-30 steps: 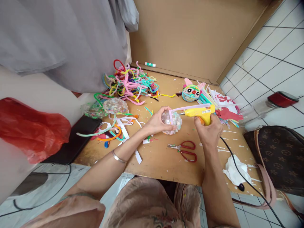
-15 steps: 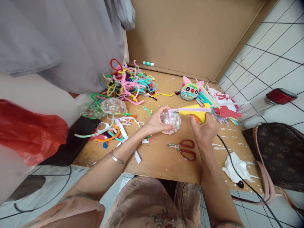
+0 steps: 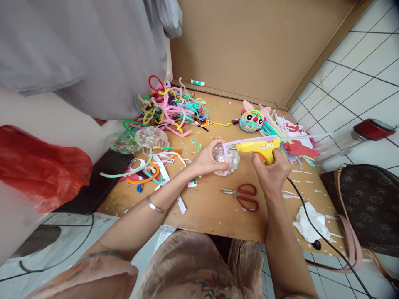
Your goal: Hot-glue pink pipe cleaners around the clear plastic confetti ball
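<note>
My left hand [image 3: 207, 158] is closed round a clear glittery ball [image 3: 227, 158] held just above the brown board [image 3: 212, 207]. A pink pipe cleaner [image 3: 249, 140] arcs over the ball and runs off to the right. My right hand [image 3: 272, 171] grips the handle of a yellow glue gun [image 3: 260, 147], whose nozzle touches the ball's top right side. The gun's black cord [image 3: 314, 230] trails off to the lower right.
Red-handled scissors [image 3: 243, 197] lie just below the hands. A tangle of coloured pipe cleaners [image 3: 171, 106] sits at the back, a finished pipe-cleaner face [image 3: 252, 120] to the right. Another glittery ball [image 3: 151, 137], a red bag [image 3: 40, 166], a crumpled tissue [image 3: 311, 224], a brown handbag [image 3: 368, 203] surround the board.
The glue gun's nozzle has moved left from beside the ball onto it. My left hand keeps its hold on the ball.
</note>
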Demonstrator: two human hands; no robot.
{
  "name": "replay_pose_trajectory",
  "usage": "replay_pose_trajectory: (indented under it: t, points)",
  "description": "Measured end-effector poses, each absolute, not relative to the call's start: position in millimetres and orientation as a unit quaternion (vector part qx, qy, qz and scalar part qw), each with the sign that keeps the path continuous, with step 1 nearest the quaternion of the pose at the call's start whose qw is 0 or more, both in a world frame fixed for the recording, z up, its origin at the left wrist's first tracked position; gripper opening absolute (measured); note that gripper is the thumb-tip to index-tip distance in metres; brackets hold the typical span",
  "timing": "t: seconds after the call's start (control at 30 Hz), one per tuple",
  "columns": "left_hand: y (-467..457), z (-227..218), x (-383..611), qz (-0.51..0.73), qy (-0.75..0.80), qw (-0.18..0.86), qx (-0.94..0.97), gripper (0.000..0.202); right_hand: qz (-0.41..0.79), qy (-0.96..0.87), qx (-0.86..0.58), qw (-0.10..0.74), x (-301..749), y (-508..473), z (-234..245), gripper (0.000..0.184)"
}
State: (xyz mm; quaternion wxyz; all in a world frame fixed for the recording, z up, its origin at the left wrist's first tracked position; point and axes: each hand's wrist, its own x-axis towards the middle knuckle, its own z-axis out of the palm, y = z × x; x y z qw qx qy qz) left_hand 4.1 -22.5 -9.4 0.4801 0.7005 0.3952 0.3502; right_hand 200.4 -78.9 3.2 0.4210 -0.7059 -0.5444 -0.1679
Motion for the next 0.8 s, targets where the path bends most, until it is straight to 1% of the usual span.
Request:
replay_pose_trajectory:
  t: [0.2,0.43,0.6,0.8]
  points:
    - [-24.5,-6.1,3.8,0.343,0.412,0.468,0.703,0.073,-0.15,-0.541,-0.705,0.434,200.1,-79.7,4.9,0.025]
    - [-23.3,-7.9,3.7,0.349,0.401,0.468,0.706,0.072,-0.147,-0.545,-0.697,0.443,200.7,-79.5,4.8,0.029]
    - [-22.6,-9.3,3.5,0.348,0.398,0.478,0.702,0.071,-0.157,-0.552,-0.692,0.439,200.7,-79.3,4.5,0.033]
    - [-22.0,-11.3,3.5,0.352,0.394,0.483,0.698,0.07,-0.161,-0.551,-0.698,0.428,199.8,-80.3,6.1,0.033]
